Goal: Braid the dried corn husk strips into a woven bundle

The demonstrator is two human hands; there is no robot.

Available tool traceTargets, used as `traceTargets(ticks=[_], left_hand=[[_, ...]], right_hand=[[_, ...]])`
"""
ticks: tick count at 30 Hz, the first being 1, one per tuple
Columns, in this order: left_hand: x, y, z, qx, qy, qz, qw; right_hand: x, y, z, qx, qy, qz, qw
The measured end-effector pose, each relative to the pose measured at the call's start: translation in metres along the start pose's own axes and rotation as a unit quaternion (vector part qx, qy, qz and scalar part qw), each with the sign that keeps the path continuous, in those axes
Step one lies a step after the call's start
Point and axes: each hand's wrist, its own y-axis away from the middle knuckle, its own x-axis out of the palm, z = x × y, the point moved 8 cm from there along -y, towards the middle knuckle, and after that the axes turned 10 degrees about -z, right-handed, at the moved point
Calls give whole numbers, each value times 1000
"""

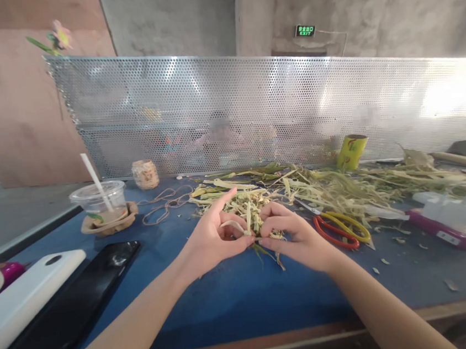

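Both my hands meet low over the blue tabletop, thumbs almost touching. My left hand (218, 234) pinches a pale strip of dried plant leaf (235, 226) between thumb and fingers, its index finger raised. Curled fingers of my right hand (291, 232) grip the same small bundle of plant strips from the other side. Right behind and under the fingers lies a heap of shredded plant strips (248, 203), partly hidden by the hands. Scissors with red and yellow handles (338, 231) rest just right of my right hand, blades under loose fibres.
To the left are a lidded plastic cup (106, 201) with a straw, a black phone (77, 296), a white power bank (30, 301) and a string (165, 204). Stalks and shreds (343, 190), a yellow-green tube (351, 152) and a magenta-and-white power strip (449, 229) lie right. A perforated metal screen (225, 97) stands behind.
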Motion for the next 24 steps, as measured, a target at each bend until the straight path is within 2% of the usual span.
traceTargets(ticks=[6,10,13,18,21,24], left_hand=[[1,1,-5,-30,18,10,999],[5,1,-1,-41,10,28,999],[5,0,5,-33,-10,34,999],[1,-1,9,-44,-18,5,999],[0,0,4,-30,-24,-6,999],[2,2,1,-38,-35,3,999]], right_hand=[[-7,1,-8,35,-30,18,999],[1,-1,-15,94,-47,27,994],[6,-4,-19,120,-30,-4,992],[6,-4,-22,134,-35,-83,987],[5,-3,-20,130,-50,-95,986],[4,-3,-12,86,-29,-84,992]])
